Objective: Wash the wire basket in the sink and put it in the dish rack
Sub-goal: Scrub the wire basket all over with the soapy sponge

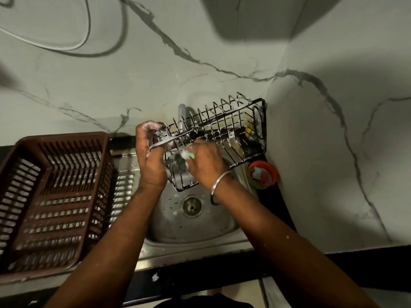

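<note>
A black wire basket (224, 127) streaked with soap foam hangs tilted over the steel sink (178, 227). My left hand (150, 161), foamy at the fingers, grips the basket's left end by its rim. My right hand (205, 163) presses a green sponge (188, 155) against the wires on the basket's near side; a metal bangle circles that wrist. The brown plastic dish rack (53, 196) stands on the drainboard to the left of the sink, with nothing in it.
A grey tap (182, 117) rises behind the basket at the marble wall. A small red bowl (263, 174) holding a scrub pad sits on the counter right of the sink, near the wall corner. The drain (192, 206) lies below my hands.
</note>
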`<state>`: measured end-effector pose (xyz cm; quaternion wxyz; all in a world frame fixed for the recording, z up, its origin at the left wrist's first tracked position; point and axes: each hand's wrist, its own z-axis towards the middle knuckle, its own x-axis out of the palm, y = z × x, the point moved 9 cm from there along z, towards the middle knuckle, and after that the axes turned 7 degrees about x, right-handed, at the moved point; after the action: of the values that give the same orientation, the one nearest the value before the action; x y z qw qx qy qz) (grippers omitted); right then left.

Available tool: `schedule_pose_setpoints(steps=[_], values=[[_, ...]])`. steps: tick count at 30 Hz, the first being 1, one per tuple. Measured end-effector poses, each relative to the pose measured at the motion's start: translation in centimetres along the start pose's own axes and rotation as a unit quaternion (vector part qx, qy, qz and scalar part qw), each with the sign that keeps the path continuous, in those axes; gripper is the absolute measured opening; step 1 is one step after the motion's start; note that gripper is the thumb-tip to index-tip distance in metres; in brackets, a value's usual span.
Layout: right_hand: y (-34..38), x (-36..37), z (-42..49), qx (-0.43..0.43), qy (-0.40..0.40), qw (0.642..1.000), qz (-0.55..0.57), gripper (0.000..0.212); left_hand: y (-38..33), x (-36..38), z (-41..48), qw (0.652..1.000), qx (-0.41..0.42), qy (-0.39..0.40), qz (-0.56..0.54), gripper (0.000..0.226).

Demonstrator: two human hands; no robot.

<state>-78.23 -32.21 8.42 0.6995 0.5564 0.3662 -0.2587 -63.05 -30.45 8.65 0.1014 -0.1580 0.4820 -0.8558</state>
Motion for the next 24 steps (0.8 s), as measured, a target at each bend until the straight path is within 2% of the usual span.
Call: schedule_pose_setpoints(steps=[2,3,6,7,10,11,12,14,16,17,19,21,23,24], values=[[1.6,2.0,-1.1,-0.084,0.048,0.991,-0.095,0.015,-0.2,0.4,0.1,1.000,-0.002,-0.002,-0.004,0.049],[1.8,3.1,-1.8,-0.109,0.091,0.982,-0.122,0.020,-0.3,0.5,0.2,1.000,-0.005,-0.003,-0.007,0.048],[0.0,4.1,-1.8,-0.072,0.222,0.969,-0.083,0.038,-0.3,0.3,0.1,1.000,-0.008,-0.004,-0.009,0.048],[-0.2,3.6,-1.4,-0.057,0.225,0.970,-0.069,0.038,-0.3,0.3,0.0,1.000,-0.004,-0.001,-0.008,0.047],[-0.2,0.6,0.4,-0.054,0.063,0.996,-0.040,0.031,0.1,0.3,0.2,1.000,0.007,0.014,0.000,0.045],[0.0,0.4,0.1,-0.069,0.043,0.995,-0.061,0.029,0.2,0.5,0.2,1.000,0.008,0.016,0.000,0.045],[0.4,0.9,-0.4,-0.091,0.052,0.989,-0.101,0.029,0.1,0.6,0.3,1.000,0.007,0.017,-0.001,0.045],[0.0,2.5,-1.4,-0.120,0.127,0.974,-0.145,0.035,0.0,0.9,0.4,1.000,-0.001,0.013,-0.010,0.046],[-0.8,2.5,-1.1,-0.089,0.198,0.971,-0.097,0.039,-0.1,0.8,0.3,1.000,-0.012,0.010,-0.015,0.046],[-1.0,1.9,-0.6,-0.072,0.197,0.975,-0.067,0.037,-0.1,0.7,0.2,1.000,-0.009,0.011,-0.008,0.046],[-1.4,-0.2,0.7,-0.052,0.095,0.994,-0.024,0.031,-0.2,0.7,0.3,1.000,0.006,0.018,0.009,0.045],[-1.7,-0.5,0.8,-0.063,0.026,0.996,-0.054,0.029,-0.2,0.8,0.7,1.000,0.015,0.020,0.014,0.044],[-1.3,1.3,-0.3,-0.101,0.071,0.985,-0.121,0.033,-0.5,0.6,1.2,0.999,0.021,0.016,0.019,0.046],[-1.6,2.0,-0.6,-0.103,0.109,0.982,-0.119,0.036,-0.6,0.5,1.4,0.999,0.024,0.017,0.025,0.046]])
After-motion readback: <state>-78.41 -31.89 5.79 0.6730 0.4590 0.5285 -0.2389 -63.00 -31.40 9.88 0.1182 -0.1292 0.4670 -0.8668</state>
